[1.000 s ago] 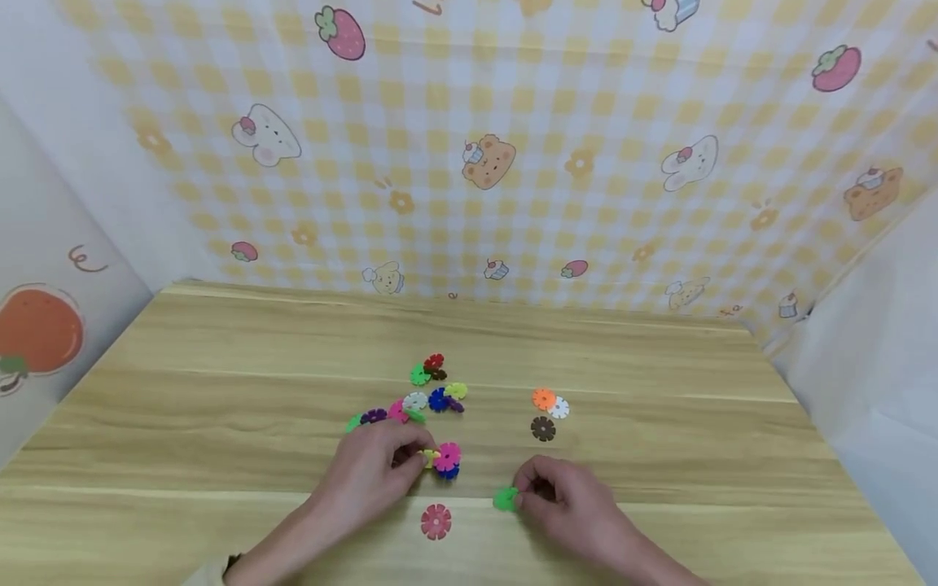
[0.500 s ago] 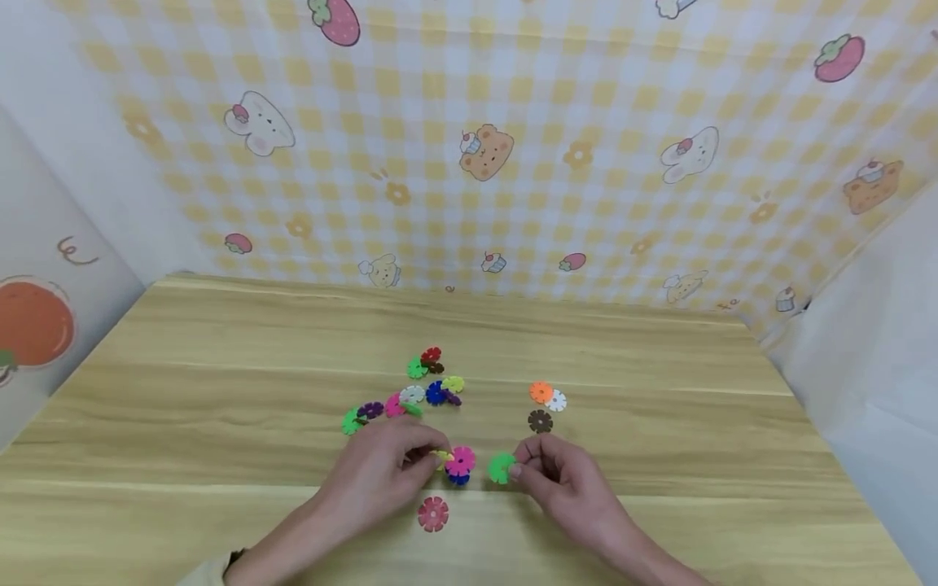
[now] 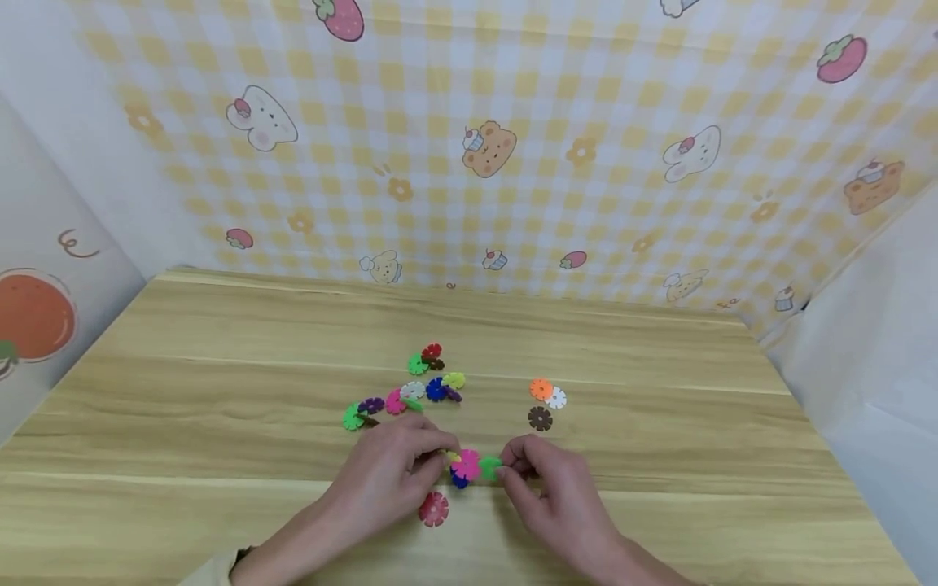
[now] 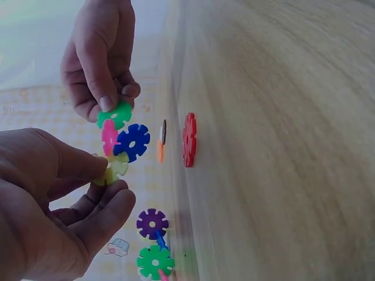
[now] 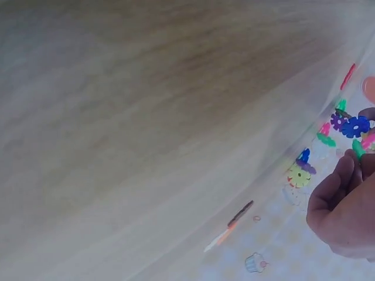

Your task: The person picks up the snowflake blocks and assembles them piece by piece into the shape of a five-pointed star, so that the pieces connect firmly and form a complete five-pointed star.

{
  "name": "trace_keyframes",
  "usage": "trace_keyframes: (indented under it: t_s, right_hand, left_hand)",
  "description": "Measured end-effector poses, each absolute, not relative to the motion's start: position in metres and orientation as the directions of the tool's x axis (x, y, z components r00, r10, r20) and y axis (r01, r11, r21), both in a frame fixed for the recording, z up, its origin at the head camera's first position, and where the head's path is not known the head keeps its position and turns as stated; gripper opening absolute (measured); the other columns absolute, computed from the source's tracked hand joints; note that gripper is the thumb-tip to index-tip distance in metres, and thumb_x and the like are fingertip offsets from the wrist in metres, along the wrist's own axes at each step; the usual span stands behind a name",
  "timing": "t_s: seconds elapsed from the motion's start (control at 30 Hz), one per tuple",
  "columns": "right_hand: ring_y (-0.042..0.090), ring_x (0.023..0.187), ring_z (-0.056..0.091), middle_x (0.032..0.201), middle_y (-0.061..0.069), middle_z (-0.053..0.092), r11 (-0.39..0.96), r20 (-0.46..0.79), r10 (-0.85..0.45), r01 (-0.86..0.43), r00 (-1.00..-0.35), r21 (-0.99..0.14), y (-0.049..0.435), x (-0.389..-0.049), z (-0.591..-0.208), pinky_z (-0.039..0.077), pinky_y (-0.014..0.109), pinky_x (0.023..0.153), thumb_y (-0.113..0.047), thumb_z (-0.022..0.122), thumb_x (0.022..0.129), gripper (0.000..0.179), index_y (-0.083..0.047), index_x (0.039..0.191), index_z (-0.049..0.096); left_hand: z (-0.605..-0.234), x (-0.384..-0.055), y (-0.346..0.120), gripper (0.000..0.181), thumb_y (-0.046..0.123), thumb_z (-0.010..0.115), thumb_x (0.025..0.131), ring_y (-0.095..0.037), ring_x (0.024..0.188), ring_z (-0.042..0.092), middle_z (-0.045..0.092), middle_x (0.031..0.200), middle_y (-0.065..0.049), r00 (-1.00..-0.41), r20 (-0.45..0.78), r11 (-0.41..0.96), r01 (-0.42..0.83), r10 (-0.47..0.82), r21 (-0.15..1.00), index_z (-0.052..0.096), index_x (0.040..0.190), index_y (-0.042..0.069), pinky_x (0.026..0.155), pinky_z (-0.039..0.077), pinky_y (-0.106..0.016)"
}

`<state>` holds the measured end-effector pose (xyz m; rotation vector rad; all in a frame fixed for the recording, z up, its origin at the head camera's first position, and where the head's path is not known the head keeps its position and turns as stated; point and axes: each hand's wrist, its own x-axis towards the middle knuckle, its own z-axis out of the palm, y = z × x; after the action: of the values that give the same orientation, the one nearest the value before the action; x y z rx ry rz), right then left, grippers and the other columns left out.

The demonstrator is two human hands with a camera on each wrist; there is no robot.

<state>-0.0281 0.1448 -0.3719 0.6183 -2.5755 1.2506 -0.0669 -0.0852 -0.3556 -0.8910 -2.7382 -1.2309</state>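
Between thumb and fingers, my left hand (image 3: 399, 460) pinches a yellow notched plastic disc (image 4: 116, 170). Joined to that disc are a pink notched disc (image 3: 466, 464) and a blue notched disc (image 4: 132, 143). From the other side my right hand (image 3: 553, 480) pinches a green notched disc (image 3: 489, 468), its edge right at the pink one. In the left wrist view the pieces hang in a short chain between the two hands, above the table. A red notched disc (image 3: 434, 509) lies flat on the table just below my left hand.
Behind my left hand lie joined groups of discs, with a green disc (image 3: 353, 417), a white disc (image 3: 413, 391) and a red disc (image 3: 431, 351) among them. An orange disc (image 3: 541, 389) and a brown disc (image 3: 540, 419) lie right of centre. A checkered cloth (image 3: 440, 163) rises behind the table.
My left hand has moved right with the joined yellow, pink and blue discs. My right hand has lifted the green disc and brought it left against the pink disc.
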Motion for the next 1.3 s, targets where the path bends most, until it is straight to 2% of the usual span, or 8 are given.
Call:
trace_keyframes:
  t_s: [0.13,0.27,0.5,0.73,0.87,0.97,1.17,1.3]
  right_hand:
    - [-0.002,0.075,0.060,0.082,-0.006,0.071,0.561,0.408,-0.261,-0.482,-0.875,-0.673,0.140,-0.027,-0.371,0.054,0.019,0.061,0.006,0.073,0.087,0.021,-0.013,0.092,0.067]
    - [-0.003,0.073,0.059,0.080,-0.008,0.069,0.571,0.414,-0.229,-0.466,-0.881,-0.676,0.135,-0.025,-0.369,0.053,0.020,0.060,0.006,0.074,0.087,0.022,-0.014,0.090,0.067]
    - [0.001,0.071,0.058,0.078,-0.007,0.067,0.560,0.279,-0.136,-0.307,-0.950,-0.770,0.129,-0.026,-0.362,0.053,0.022,0.060,0.003,0.073,0.089,0.018,-0.015,0.091,0.068]
    - [0.003,0.072,0.060,0.082,-0.002,0.069,0.452,0.143,-0.188,-0.215,-0.972,-0.866,0.131,-0.025,-0.365,0.054,0.023,0.062,-0.006,0.073,0.093,0.007,-0.011,0.094,0.069]
    - [0.005,0.074,0.061,0.085,0.001,0.070,0.407,-0.017,-0.209,-0.071,-0.978,-0.911,0.129,-0.023,-0.370,0.054,0.022,0.064,-0.010,0.073,0.094,0.005,-0.008,0.098,0.070]
    - [0.006,0.073,0.060,0.086,0.003,0.070,0.403,-0.083,-0.204,-0.006,-0.975,-0.915,0.128,-0.024,-0.370,0.052,0.021,0.063,-0.011,0.072,0.095,0.006,-0.008,0.099,0.070]
    - [0.007,0.072,0.059,0.085,0.004,0.069,0.396,-0.109,-0.186,0.028,-0.976,-0.918,0.126,-0.027,-0.369,0.049,0.021,0.061,-0.014,0.072,0.095,0.009,-0.007,0.100,0.069]
    - [0.008,0.072,0.058,0.085,0.003,0.069,0.392,-0.099,-0.191,0.017,-0.977,-0.920,0.125,-0.029,-0.367,0.050,0.021,0.061,-0.015,0.073,0.095,0.010,-0.007,0.100,0.069]
  left_hand:
    - [-0.356,-0.068,-0.086,0.019,0.001,0.075,0.087,0.001,0.073,0.055,0.076,0.091,0.007,-0.834,0.273,0.499,0.515,0.480,0.697,0.081,0.097,0.017,0.062,0.045,-0.020]
    - [-0.357,-0.067,-0.087,0.022,-0.002,0.072,0.087,0.002,0.065,0.052,0.077,0.092,0.005,-0.847,0.274,0.465,0.488,0.455,0.738,0.081,0.098,0.015,0.053,0.043,-0.019]
    - [-0.356,-0.067,-0.085,0.023,-0.003,0.070,0.089,0.002,0.054,0.045,0.070,0.077,0.006,-0.877,0.243,0.424,0.422,0.415,0.801,0.081,0.098,0.016,0.048,0.039,-0.021]
    - [-0.358,-0.067,-0.101,0.015,0.008,0.073,0.093,-0.004,0.083,0.065,0.076,0.101,0.006,-0.884,0.083,0.396,0.287,0.460,0.872,0.080,0.103,0.017,0.073,0.056,-0.022]
    - [-0.365,-0.066,-0.110,0.011,0.013,0.074,0.093,-0.003,0.083,0.065,0.076,0.096,0.009,-0.871,0.045,0.384,0.261,0.490,0.886,0.079,0.100,0.020,0.073,0.056,-0.022]
    - [-0.366,-0.064,-0.114,0.009,0.016,0.075,0.093,-0.003,0.081,0.063,0.075,0.094,0.010,-0.865,0.044,0.369,0.259,0.500,0.893,0.079,0.099,0.020,0.071,0.055,-0.022]
    - [-0.361,-0.064,-0.117,0.015,0.013,0.071,0.095,-0.006,0.091,0.067,0.077,0.105,0.008,-0.857,0.022,0.363,0.242,0.515,0.900,0.079,0.107,0.019,0.075,0.056,-0.023]
    - [-0.359,-0.066,-0.118,0.014,0.013,0.071,0.095,-0.006,0.091,0.067,0.076,0.102,0.010,-0.868,0.010,0.399,0.239,0.497,0.885,0.079,0.106,0.018,0.075,0.055,-0.023]
